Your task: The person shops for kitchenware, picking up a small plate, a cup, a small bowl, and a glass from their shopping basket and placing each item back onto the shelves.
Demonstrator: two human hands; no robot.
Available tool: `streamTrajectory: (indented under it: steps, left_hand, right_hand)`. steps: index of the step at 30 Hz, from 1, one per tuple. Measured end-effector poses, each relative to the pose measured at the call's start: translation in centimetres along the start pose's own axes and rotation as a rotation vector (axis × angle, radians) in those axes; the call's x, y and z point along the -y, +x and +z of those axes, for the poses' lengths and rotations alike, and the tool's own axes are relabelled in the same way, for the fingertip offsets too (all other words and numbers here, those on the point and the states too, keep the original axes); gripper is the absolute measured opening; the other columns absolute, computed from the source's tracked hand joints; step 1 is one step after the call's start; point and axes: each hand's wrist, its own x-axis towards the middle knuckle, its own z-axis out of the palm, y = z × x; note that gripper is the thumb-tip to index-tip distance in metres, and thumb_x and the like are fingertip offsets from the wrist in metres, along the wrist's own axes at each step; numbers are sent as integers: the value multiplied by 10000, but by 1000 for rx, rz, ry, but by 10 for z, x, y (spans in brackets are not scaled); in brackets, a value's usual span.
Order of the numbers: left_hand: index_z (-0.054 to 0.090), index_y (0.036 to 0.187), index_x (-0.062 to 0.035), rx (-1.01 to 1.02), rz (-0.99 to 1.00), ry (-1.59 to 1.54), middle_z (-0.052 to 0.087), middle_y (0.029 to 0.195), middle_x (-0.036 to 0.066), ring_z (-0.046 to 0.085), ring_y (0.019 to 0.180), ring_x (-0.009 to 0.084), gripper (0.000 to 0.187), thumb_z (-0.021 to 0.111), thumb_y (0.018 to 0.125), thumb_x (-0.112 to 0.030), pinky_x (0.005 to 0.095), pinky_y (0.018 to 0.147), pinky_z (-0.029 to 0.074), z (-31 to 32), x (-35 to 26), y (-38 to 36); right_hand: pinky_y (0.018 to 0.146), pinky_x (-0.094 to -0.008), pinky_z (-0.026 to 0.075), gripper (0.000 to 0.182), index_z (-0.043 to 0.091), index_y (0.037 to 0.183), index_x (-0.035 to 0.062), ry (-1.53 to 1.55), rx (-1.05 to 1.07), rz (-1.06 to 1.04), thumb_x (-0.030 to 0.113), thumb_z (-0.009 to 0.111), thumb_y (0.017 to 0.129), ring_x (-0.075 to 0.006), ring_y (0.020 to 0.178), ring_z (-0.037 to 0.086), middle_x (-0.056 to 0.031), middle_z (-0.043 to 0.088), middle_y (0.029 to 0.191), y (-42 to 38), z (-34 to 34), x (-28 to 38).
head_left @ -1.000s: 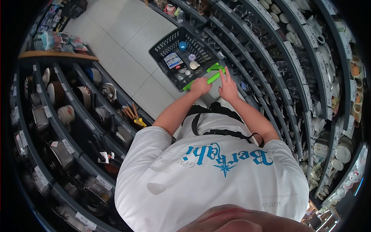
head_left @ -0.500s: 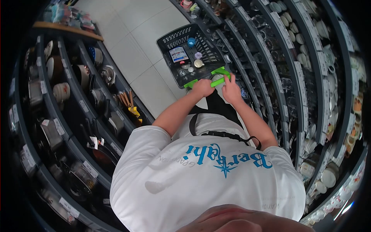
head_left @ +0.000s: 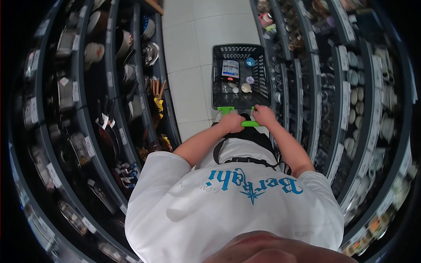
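In front of my body is a dark grey shopping basket (head_left: 243, 101) with perforated walls and a bright green handle (head_left: 250, 124). My left hand (head_left: 232, 122) is wrapped round the handle's left part. At its right side, my right hand (head_left: 264, 115) has its fingers closed on the green handle. Inside the basket lie a flat printed package (head_left: 230, 70), a blue round item (head_left: 250, 62), a pale purple item (head_left: 250, 80), a cream mug (head_left: 246, 88) and a clear glass (head_left: 226, 89). Small white and red items are too small to name.
Tall dark shelves (head_left: 131, 144) with pans, pots and wooden-handled utensils (head_left: 158, 90) line the left. Along the right, shelves (head_left: 316, 87) hold glassware, cups and bowls (head_left: 357, 101). Between them runs a pale tiled floor (head_left: 184, 48), with the basket close to the right shelves.
My view has turned, so the basket now points straight ahead and appears further right and lower. My right hand has shifted along the handle towards its right corner; my left stays closed round it.
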Motion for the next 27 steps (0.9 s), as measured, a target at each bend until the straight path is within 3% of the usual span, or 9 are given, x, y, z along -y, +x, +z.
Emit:
streamTrajectory:
  steps: [5,11,14,21,27]
  left_hand:
    - [617,786,-123,-12,-37,-49,625,718,134,624,728,316,190,599,697,-290,436,660,494,6,-2,-2]
    - [628,782,-127,50,-97,-92,633,723,125,628,729,310,175,584,706,-278,433,670,497,3,-12,-6]
    - [616,788,-116,80,-51,-113,622,680,135,626,692,322,187,576,715,-283,443,641,494,3,-9,-3]
    - [591,795,-83,157,11,-250,611,652,128,618,660,317,192,632,695,-242,430,598,486,-5,-12,-6]
    - [569,844,-71,322,65,-408,606,646,124,615,650,310,277,628,740,-321,417,582,482,-14,-7,-3]
  right_hand:
    - [732,-456,476,243,596,909,58,-3,222,-193,265,552,790,-353,843,593,-174,623,875,40,18,-10]
    - [745,-440,492,275,603,941,68,-242,524,-345,292,512,811,-338,875,600,-168,624,909,75,47,-23]
    - [753,-442,492,286,612,936,64,-239,545,-281,299,505,813,-341,873,601,-174,626,908,95,53,-23]
    - [769,-456,467,271,593,869,31,-13,369,-198,274,476,845,-358,873,578,-188,601,909,147,115,-47]
    - [829,-439,451,300,567,1011,51,-67,468,-149,289,470,855,-338,967,551,-175,555,1044,200,172,-71]
